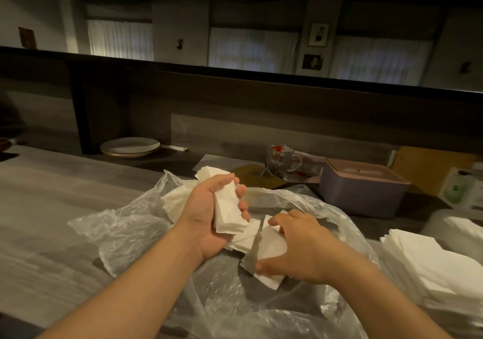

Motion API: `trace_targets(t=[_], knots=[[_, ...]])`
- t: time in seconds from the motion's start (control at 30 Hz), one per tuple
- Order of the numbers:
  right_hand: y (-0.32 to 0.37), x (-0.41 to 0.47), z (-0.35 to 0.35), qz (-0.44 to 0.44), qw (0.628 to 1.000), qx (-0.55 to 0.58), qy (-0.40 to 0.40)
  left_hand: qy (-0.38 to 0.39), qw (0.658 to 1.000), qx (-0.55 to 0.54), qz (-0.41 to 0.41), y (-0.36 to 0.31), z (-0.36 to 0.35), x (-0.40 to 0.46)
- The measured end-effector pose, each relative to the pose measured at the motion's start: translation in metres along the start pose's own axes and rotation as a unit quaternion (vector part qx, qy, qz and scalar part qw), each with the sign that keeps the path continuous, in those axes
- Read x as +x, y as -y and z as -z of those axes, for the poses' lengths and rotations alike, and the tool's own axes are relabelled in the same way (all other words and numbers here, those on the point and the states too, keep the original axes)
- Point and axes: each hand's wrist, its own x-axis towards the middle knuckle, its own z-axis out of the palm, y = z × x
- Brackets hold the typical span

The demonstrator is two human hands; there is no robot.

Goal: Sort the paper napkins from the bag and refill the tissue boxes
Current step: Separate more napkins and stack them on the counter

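Observation:
My left hand [209, 216] grips a small stack of folded white napkins [230, 208], held upright above the clear plastic bag [125, 229]. My right hand [295, 247] curls its thumb and fingers round a few loose napkins [269, 250] lying on the bag. More white napkins [177, 200] spill from the bag behind my left hand. A pinkish-purple tissue box [363, 189] with a slotted lid stands at the back right, apart from both hands. A tall pile of sorted napkins [431, 268] sits at the right edge.
Stacked white plates [130, 146] rest on the lower shelf at the back left. A glass cup [283, 159] stands behind the bag. A bottle with a green label [457, 189] and a brown board [433, 166] are at far right. A dark raised counter runs across the back.

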Motion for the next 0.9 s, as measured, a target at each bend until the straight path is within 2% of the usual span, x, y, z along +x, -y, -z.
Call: trace_targets(t=[0.33, 0.67, 0.8, 0.9], knots=[[0.003, -0.001, 0.002, -0.015, 0.999, 0.042, 0.008, -0.015, 1.0, 0.014, 0.011, 0.001, 0.004, 0.002], [-0.001, -0.005, 0.01, -0.024, 0.986, 0.162, -0.029, -0.004, 1.0, 0.012, 0.016, -0.001, 0.002, 0.001], [-0.001, -0.003, 0.015, -0.03, 0.951, 0.305, -0.047, 0.0, 0.999, 0.03, 0.031, -0.002, 0.002, 0.0], [0.0, -0.006, 0.022, 0.0, 0.916, 0.396, -0.061, -0.006, 0.998, 0.042, 0.038, -0.003, 0.002, -0.001]])
